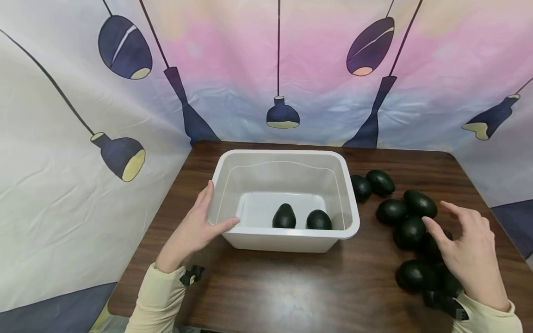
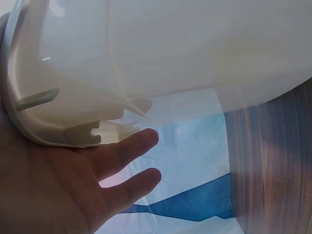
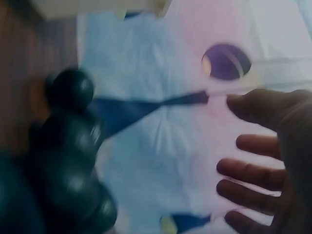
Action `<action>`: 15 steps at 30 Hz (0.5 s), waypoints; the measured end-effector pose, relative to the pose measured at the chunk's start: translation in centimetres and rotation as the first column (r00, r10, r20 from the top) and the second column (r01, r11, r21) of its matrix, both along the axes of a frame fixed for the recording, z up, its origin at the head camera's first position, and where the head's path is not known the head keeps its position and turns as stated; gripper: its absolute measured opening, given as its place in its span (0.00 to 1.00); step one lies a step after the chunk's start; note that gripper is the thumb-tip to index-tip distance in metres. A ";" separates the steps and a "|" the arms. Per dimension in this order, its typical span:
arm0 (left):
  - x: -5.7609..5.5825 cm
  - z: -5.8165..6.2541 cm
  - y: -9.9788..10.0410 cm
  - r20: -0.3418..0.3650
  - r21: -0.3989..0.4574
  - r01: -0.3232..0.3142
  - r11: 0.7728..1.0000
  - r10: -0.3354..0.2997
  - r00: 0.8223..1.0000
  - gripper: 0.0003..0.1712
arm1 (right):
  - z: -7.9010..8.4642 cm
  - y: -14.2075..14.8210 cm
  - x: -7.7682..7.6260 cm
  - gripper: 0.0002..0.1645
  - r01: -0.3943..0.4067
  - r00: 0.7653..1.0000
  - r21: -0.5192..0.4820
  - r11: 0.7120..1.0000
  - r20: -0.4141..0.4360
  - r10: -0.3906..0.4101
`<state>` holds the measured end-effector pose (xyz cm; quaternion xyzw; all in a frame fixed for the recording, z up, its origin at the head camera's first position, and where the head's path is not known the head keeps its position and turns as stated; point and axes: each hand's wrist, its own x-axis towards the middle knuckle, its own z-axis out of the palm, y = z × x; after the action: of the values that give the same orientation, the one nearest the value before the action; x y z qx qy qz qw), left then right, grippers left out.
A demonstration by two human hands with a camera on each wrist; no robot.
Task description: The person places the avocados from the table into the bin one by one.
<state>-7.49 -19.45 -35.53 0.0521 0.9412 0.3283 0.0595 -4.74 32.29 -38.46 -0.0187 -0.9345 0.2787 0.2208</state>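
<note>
Head view. Right hand (image 1: 472, 247): nearer to avocado pile (image 1: 410, 232); grip empty, thumb and fingers apart. Foremost item, dark green avocado (image 1: 420, 203): on bench (image 1: 266, 286), just left of that grip's opening, long axis slanting far-left to near-right, towards the fingertips. Left hand (image 1: 199, 231): on white tub (image 1: 283, 243), at left rim, fingers straight.

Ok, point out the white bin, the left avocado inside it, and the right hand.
White bin (image 1: 283, 243), head view: front outer wall.
Left avocado (image 1: 284, 217), head view: middle of its body.
Right hand (image 1: 470, 245), head view: back of it.
</note>
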 end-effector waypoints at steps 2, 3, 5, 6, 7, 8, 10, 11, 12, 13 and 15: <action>-0.1 -0.1 -0.1 0.003 0.003 0.001 1.000 -0.001 1.000 0.66 | -0.8 1.0 0.3 0.39 0.050 0.992 0.019 0.999 0.111 -0.052; -0.2 -0.1 -0.1 0.005 0.005 0.001 1.000 -0.001 1.000 0.66 | -1.2 1.4 0.4 0.41 0.070 0.985 0.029 0.997 0.156 -0.074; -0.3 -0.2 -0.2 0.000 0.005 0.002 1.000 -0.002 1.000 0.66 | -1.9 2.3 0.8 0.44 0.110 0.964 0.047 0.993 0.237 -0.118; -0.3 -0.3 -0.2 -0.001 0.004 0.003 1.000 -0.003 1.000 0.66 | -2.3 2.7 0.9 0.46 0.129 0.952 0.054 0.990 0.274 -0.139; -0.4 -0.3 -0.2 -0.003 0.004 0.003 1.000 -0.003 1.000 0.66 | -2.6 3.1 1.1 0.48 0.143 0.938 0.057 0.988 0.310 -0.154; -0.4 -0.3 -0.3 -0.004 0.004 0.004 1.000 -0.004 1.000 0.66 | -2.9 3.4 1.3 0.49 0.159 0.925 0.056 0.986 0.340 -0.168; -0.5 -0.3 -0.3 -0.013 0.009 0.007 1.000 -0.007 1.000 0.66 | -3.5 4.1 1.8 0.52 0.191 0.895 0.054 0.980 0.401 -0.197; -0.5 -0.4 -0.3 -0.014 0.011 0.008 1.000 -0.008 1.000 0.65 | -3.8 4.4 2.1 0.53 0.212 0.874 0.052 0.976 0.436 -0.213; -0.4 -0.4 -0.3 -0.014 0.015 0.009 1.000 -0.009 1.000 0.65 | -4.2 4.6 2.4 0.54 0.232 0.853 0.047 0.972 0.470 -0.226; -0.4 -0.4 -0.3 -0.017 0.017 0.011 1.000 -0.011 1.000 0.65 | -4.5 4.8 2.8 0.54 0.253 0.833 0.038 0.967 0.500 -0.237; -0.3 -0.4 -0.2 -0.024 0.022 0.015 1.000 -0.014 1.000 0.65 | -5.3 4.9 3.6 0.54 0.302 0.792 0.019 0.953 0.551 -0.262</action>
<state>-7.82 -19.70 -35.95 0.0634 0.9378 0.3375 0.0503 -1.18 37.23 -43.72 -0.2442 -0.9345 0.2583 -0.0172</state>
